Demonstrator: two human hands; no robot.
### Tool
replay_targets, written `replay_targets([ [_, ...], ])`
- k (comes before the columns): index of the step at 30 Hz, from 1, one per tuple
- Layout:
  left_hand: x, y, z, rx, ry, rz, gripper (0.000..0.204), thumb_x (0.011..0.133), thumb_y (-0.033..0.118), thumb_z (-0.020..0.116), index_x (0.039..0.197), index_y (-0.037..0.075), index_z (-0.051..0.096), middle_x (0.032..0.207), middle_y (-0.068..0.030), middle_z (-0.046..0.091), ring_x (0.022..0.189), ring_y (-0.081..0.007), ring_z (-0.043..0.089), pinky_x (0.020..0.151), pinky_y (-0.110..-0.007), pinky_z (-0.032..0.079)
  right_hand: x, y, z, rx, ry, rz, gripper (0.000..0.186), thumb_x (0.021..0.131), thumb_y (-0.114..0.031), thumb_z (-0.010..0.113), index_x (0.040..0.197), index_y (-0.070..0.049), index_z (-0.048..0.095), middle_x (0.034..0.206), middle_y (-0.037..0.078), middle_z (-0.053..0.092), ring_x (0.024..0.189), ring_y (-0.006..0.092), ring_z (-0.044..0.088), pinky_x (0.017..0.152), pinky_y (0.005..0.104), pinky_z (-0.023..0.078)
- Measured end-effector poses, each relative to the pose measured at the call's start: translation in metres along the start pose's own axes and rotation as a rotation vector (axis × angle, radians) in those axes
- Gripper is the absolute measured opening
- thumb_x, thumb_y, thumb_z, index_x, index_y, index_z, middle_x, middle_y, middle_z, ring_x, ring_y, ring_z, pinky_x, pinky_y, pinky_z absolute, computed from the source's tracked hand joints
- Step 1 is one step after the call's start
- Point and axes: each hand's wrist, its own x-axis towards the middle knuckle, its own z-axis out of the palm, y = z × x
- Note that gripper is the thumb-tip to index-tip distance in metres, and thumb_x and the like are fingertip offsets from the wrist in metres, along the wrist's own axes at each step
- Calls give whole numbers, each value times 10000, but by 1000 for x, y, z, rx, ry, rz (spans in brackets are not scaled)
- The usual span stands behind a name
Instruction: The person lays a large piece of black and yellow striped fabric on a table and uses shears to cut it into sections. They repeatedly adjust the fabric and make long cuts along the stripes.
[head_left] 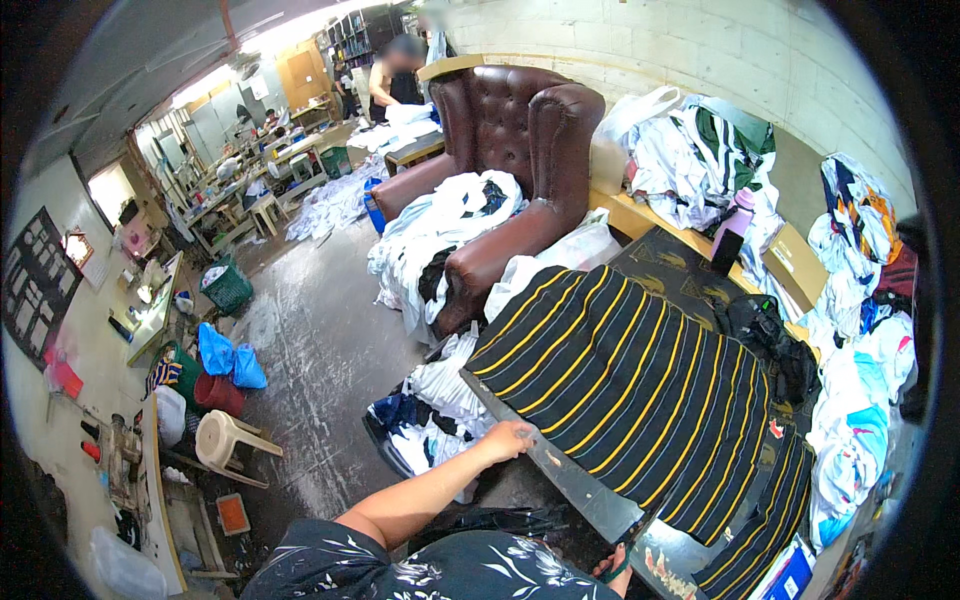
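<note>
Black cloth with yellow and grey stripes lies spread over a worn, dark-edged table in front of me, its folds rippling toward the right. My left hand is at the table's near left edge, beside the cloth's corner. Its fingers are curled closed, and what they grip, if anything, is hidden. Low by the near edge, my right hand is closed around a dark green loop-like thing, mostly hidden, whose kind I cannot make out. A second striped piece lies at the table's right.
A maroon armchair heaped with white garments stands beyond the table. More clothes pile up at the right. A purple bottle and cardboard box sit behind. On the left floor are a stool and blue bags.
</note>
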Motion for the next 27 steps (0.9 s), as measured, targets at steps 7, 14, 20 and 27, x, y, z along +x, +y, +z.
replay_targets([
  [7,2,9,24,79,-24,82,496,817,274,757,1235,42,626,780,-76,698,583,-144,617,554,-296,493,-3,0,-1,13,-29,-4,363,880,-371,707,873,-27,594,690,90,567,549,220,515,518,351,428],
  [14,5,6,32,135,-24,129,474,817,259,761,1232,66,637,761,-59,682,595,-125,601,562,-293,482,-11,-4,-6,32,-100,6,323,888,-314,714,913,2,657,763,107,636,605,231,554,569,352,458],
  [20,-1,14,36,164,-29,171,477,766,292,757,1174,62,666,777,-118,682,694,-228,648,656,-350,505,-3,-3,-3,12,-26,-9,382,874,-394,707,864,-34,580,669,86,550,527,219,502,501,353,419],
  [27,-1,18,42,246,-16,201,490,753,303,762,1173,69,666,803,-124,681,726,-233,653,676,-357,511,16,12,-10,15,46,-35,491,851,-516,694,788,-90,458,522,53,417,407,199,422,395,354,357],
])
